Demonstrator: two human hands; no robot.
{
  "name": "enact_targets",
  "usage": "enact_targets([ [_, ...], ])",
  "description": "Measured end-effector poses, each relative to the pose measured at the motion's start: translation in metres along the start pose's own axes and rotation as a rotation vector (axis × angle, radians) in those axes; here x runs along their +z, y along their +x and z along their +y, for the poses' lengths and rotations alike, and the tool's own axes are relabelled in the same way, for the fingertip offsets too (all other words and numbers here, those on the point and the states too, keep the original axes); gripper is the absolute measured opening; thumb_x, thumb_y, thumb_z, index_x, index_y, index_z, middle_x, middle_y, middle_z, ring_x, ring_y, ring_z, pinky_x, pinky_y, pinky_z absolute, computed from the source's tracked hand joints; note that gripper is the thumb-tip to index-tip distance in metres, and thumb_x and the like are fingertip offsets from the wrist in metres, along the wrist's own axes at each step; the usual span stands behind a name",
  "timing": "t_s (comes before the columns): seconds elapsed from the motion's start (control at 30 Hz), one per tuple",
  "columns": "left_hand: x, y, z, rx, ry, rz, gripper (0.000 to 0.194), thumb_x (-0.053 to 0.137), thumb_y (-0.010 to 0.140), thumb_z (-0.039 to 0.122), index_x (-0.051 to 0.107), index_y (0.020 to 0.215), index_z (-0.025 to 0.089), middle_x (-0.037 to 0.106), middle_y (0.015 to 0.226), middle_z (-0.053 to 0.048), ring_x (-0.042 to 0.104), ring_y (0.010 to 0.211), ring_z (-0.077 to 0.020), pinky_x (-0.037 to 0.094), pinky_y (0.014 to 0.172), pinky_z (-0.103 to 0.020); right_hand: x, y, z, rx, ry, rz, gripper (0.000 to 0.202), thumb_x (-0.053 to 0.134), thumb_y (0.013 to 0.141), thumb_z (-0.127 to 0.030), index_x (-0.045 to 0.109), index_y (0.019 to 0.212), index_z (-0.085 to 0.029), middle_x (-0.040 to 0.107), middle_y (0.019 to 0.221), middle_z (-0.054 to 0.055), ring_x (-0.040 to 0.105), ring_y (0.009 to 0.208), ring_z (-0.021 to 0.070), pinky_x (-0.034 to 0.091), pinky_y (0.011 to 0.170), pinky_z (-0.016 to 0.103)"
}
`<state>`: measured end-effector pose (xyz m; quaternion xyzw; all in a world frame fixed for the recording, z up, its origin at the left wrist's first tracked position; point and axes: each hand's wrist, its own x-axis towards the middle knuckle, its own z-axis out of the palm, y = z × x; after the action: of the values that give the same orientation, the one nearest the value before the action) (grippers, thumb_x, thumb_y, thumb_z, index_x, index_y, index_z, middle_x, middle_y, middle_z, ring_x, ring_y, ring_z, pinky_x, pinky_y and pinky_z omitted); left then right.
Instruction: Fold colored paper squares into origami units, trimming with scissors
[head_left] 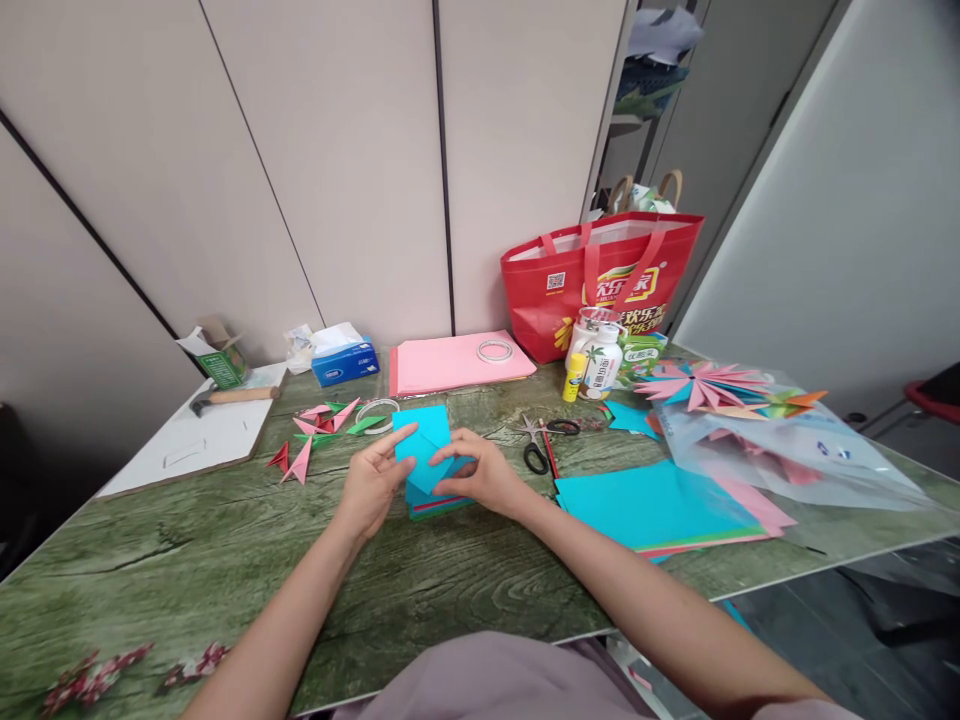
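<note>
Both hands hold one partly folded piece of blue paper [420, 430] above the table. My left hand [376, 480] grips its left edge, with the thumb on the front. At the right side, my right hand [480, 472] pinches a folded flap between thumb and fingers. Beneath the piece lies a small stack of coloured paper [439, 508], blue, red and green at its edges, partly hidden by the hands. Folded pink, red and green pieces [322, 425] lie left of the hands, beside a tape roll [377, 412].
Scissors [535, 445] and a red pencil [551, 452] lie right of the hands, near blue sheets [652, 505]. Pink paper [442, 362], a tissue box [345, 362], a glue stick [574, 378] and a red bag [540, 300] stand behind. A hammer [236, 395] lies left.
</note>
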<state>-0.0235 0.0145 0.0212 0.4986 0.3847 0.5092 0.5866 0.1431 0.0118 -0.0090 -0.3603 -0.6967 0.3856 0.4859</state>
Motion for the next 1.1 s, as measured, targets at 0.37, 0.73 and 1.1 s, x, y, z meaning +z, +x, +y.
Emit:
enact_targets([
  [0.37, 0.001, -0.001, 0.001, -0.030, -0.062, -0.062, 0.045, 0.067, 0.064, 0.025, 0.060, 0.108, 0.017, 0.060, 0.078, -0.003, 0.052, 0.069, -0.0123, 0.043, 0.066, -0.026, 0.003, 0.003, -0.001, 0.098, 0.106, 0.184, 0.021, 0.061, 0.067, -0.037, 0.059, 0.065, -0.017, 0.055, 0.066, 0.001, 0.052, 0.053, 0.0099, 0.044, 0.046, 0.021],
  [0.73, 0.008, -0.005, -0.003, 0.041, 0.069, 0.032, 0.052, 0.072, 0.056, 0.019, 0.060, 0.106, 0.012, 0.039, 0.043, 0.008, 0.039, 0.047, -0.0066, 0.034, 0.047, -0.020, 0.006, 0.000, 0.003, 0.139, 0.146, 0.221, 0.022, 0.060, 0.068, -0.037, 0.050, 0.074, -0.018, 0.053, 0.054, -0.003, 0.056, 0.048, 0.0129, 0.043, 0.046, 0.023],
  [1.1, 0.008, -0.004, -0.006, 0.041, 0.085, -0.006, 0.052, 0.072, 0.057, 0.021, 0.060, 0.107, 0.016, 0.061, 0.074, 0.000, 0.052, 0.065, -0.0107, 0.042, 0.060, -0.022, 0.003, 0.000, 0.002, 0.029, 0.053, 0.250, 0.020, 0.066, 0.063, -0.034, 0.059, 0.074, -0.018, 0.053, 0.075, 0.002, 0.049, 0.068, 0.0130, 0.045, 0.053, 0.021],
])
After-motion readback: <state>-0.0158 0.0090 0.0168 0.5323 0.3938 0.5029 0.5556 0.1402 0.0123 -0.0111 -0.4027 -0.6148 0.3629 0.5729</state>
